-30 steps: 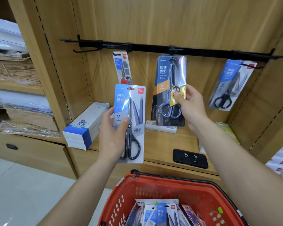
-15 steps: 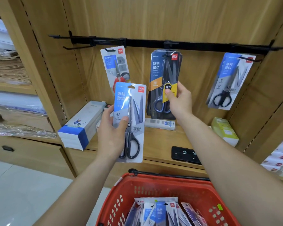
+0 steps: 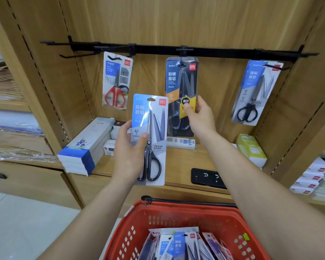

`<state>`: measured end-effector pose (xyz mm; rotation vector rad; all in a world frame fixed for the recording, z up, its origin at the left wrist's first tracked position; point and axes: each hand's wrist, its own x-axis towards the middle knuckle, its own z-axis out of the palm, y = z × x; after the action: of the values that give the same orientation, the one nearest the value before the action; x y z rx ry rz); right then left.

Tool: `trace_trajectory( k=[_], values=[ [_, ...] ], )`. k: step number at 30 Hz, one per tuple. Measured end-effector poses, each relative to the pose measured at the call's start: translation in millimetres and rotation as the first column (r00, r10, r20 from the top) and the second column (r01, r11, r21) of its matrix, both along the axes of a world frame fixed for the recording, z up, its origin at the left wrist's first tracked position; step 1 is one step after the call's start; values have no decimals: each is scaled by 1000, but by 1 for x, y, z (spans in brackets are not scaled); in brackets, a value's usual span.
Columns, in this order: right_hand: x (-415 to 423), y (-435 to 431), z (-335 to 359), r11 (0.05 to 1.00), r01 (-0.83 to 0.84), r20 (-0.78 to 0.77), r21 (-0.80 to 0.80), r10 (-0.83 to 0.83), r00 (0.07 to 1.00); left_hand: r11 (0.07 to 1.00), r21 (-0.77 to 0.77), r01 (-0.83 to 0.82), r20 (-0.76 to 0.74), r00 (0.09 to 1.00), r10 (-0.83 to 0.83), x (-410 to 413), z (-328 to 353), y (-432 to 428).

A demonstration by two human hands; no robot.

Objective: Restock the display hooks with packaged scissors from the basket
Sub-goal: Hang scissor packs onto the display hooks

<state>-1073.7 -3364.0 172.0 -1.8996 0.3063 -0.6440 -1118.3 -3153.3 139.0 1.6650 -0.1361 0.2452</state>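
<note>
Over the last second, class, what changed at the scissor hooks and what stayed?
The right hand, pinching the black pack, seems to have pushed it back along its hook. The left hand kept its grip on the blue pack; nothing was let go.

Scissors pack [image 3: 148, 136] in left hand [image 3: 129, 156]

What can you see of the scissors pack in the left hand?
The blue-and-grey scissors pack is a flat card with a clear glossy blister, a red logo at its top right and a hang hole at the top edge. Inside lie black-handled scissors, blades up, handles down. It is upright, facing the camera, on no hook, held before the shelf. The left hand grips its left edge, thumb on the front; nothing else plainly touches it.
</note>
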Motion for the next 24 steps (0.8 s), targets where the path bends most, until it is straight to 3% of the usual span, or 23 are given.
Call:
trace_trajectory(
  k=[4, 6, 10, 17, 21, 24],
  values=[
    [-46, 7, -5, 998, 48, -54, -48, -51, 997, 1000, -22, 22, 10, 1000, -22, -4, 2, -4],
    [-74, 18, -7, 994, -99, -47, 51, 101, 994, 999, -31, 29, 12, 1000, -28, -8, 3, -8],
    [-110, 42, -14, 900, -381, -79, 211, 404, 911, 999, -38, 38, 33, 999, -36, -17, 4, -16],
    [-113, 68, -22, 898, -394, -43, 196, 409, 911, 995, -29, 99, 54, 994, -97, -30, 10, 9],
    [-95, 93, -5, 917, -386, -4, 101, 389, 921, 982, 188, 28, 108, 993, -49, -23, 17, 56],
    [-72, 123, 10, 917, -398, -2, 18, 398, 918, 914, 396, -91, 157, 987, 31, -19, 13, 100]
  ],
)
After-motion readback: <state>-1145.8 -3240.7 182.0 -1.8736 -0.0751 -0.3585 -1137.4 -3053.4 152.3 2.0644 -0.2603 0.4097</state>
